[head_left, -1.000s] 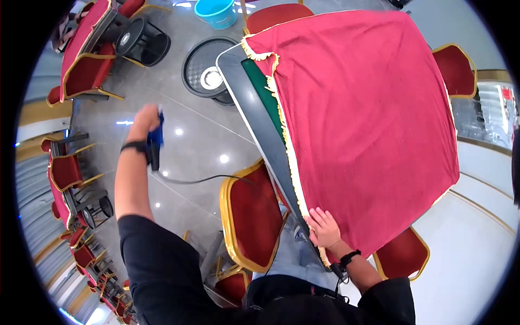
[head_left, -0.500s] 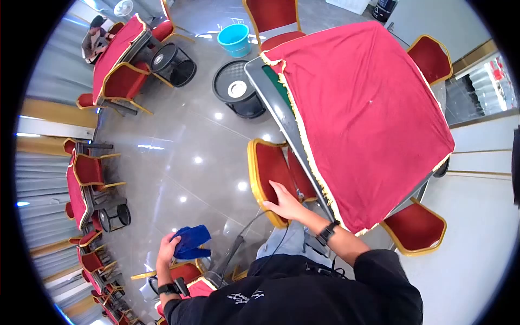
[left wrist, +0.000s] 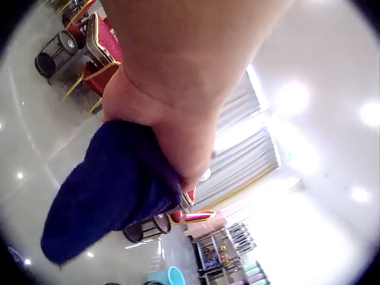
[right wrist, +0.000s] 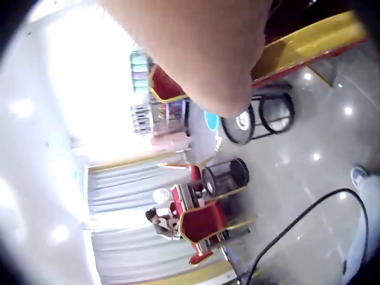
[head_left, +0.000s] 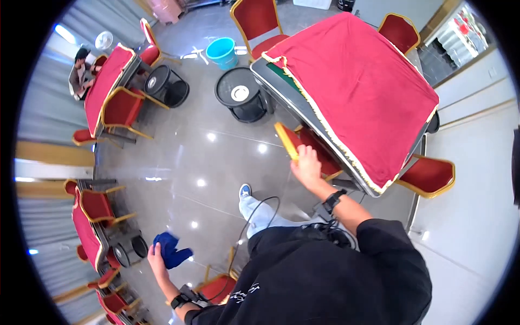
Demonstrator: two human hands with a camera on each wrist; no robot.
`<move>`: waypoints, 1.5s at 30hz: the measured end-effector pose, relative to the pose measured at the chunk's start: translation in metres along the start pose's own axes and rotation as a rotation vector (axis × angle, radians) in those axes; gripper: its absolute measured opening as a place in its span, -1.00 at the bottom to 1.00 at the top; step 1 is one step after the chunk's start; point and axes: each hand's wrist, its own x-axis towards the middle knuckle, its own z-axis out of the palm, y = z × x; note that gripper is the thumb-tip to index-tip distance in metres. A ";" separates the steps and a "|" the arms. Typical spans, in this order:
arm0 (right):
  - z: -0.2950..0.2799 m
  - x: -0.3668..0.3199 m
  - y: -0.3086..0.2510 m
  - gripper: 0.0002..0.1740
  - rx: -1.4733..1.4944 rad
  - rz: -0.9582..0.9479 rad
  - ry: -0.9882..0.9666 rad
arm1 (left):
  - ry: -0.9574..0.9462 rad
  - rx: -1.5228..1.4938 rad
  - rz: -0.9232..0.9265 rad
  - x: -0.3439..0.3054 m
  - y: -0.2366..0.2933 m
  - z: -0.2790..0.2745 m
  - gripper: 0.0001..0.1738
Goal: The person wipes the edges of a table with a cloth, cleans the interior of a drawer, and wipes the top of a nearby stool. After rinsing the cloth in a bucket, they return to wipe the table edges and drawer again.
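Observation:
In the head view my left hand (head_left: 157, 261) grips a dark blue cloth (head_left: 172, 252) that hangs loosely out over the floor. The left wrist view shows the same cloth (left wrist: 110, 184) bunched and drooping below the hand. My right hand (head_left: 307, 168) holds the top of a chair back (head_left: 286, 141) with a gold frame and red padding. This chair stands against the near side of a table, over which lies a red tablecloth (head_left: 357, 92) with yellow fringe. Up close in the right wrist view, the gold chair frame (right wrist: 314, 44) runs beside the hand, whose fingertips are hidden.
A black round side stand (head_left: 238, 86) and a turquoise bucket (head_left: 221, 51) stand left of the table. More red chairs (head_left: 123, 108) and cloth-covered tables line the left, where a person (head_left: 82, 76) sits. A black cable (head_left: 254, 208) loops near my leg.
My right hand went from the tablecloth to the chair back, and the chair now sits closer against the table. My left hand, carrying the blue cloth, swung down and back toward my body.

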 end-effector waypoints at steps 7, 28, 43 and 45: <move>0.028 0.037 -0.025 -0.62 -0.132 0.363 -0.172 | -0.349 -0.089 0.102 0.263 0.047 0.025 -0.58; 0.142 -0.103 -0.033 -0.46 0.748 0.688 -1.324 | -1.080 0.625 0.808 0.363 0.299 0.418 -0.40; 0.226 0.221 0.042 -0.02 1.929 1.046 1.280 | -1.564 0.875 0.438 0.392 0.356 0.619 -0.53; 0.240 0.229 0.039 -0.14 1.844 1.034 1.425 | -1.667 0.923 0.445 0.402 0.360 0.649 -0.50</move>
